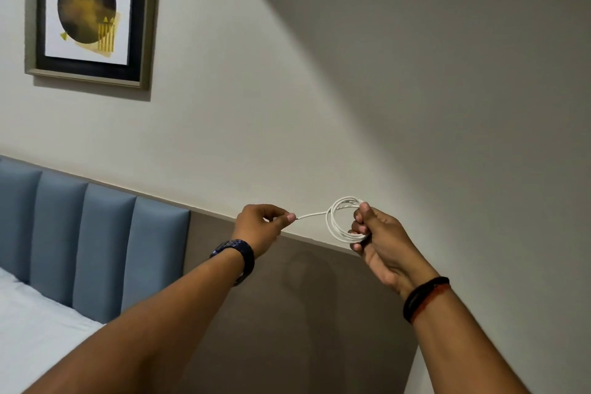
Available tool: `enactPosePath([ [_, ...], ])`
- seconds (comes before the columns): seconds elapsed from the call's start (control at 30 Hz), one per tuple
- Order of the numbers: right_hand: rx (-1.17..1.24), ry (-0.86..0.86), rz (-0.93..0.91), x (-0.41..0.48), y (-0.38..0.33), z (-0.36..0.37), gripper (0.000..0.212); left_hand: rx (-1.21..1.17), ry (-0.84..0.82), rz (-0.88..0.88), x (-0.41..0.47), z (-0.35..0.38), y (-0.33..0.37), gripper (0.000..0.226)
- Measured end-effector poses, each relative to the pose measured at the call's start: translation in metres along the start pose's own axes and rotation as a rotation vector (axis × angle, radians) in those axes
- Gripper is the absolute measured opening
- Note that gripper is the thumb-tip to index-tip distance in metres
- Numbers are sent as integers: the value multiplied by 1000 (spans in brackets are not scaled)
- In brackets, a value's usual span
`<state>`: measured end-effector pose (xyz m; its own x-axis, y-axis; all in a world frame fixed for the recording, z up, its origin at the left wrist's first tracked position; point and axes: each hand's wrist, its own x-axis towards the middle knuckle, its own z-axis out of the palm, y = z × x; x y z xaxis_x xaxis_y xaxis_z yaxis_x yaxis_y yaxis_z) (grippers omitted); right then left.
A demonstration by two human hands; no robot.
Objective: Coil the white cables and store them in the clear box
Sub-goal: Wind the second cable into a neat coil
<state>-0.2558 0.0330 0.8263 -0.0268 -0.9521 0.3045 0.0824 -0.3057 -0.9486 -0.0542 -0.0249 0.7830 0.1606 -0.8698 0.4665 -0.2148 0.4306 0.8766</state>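
Observation:
Both arms are raised in front of the wall. A white cable (334,221) is wound into a small coil of several loops, held up in the air. My right hand (380,240) grips the coil on its right side, thumb on top and fingers curled through the loops. A short free end runs left from the coil to my left hand (260,227), which pinches its tip between thumb and forefinger. The clear box is not in view.
A blue padded headboard (96,243) and a white bed (35,339) lie at the lower left. A framed picture (91,14) hangs on the wall at the upper left. A brown wall panel (303,313) sits behind and below the hands.

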Motion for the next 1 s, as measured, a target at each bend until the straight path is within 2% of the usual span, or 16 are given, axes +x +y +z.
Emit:
enactPosePath([
  [0.27,-258,161,-75,10,4,8,34,-177,216,24,-19,14,21,14],
  [0.33,-310,204,-92,12,7,8,34,-187,210,122,-28,19,26,18],
  [0.47,-339,219,-104,15,12,13,33,-141,126,431,-44,31,28,23],
  [0.53,-327,210,-103,15,12,15,33,-126,69,477,-47,36,27,25],
  [0.7,-294,154,-88,14,9,17,35,-132,-29,402,-45,41,26,20],
  [0.87,-230,104,-55,11,9,19,35,-235,47,251,-36,45,31,23],
  [1.0,-229,102,-43,12,10,16,35,-166,145,168,-33,43,27,35],
])
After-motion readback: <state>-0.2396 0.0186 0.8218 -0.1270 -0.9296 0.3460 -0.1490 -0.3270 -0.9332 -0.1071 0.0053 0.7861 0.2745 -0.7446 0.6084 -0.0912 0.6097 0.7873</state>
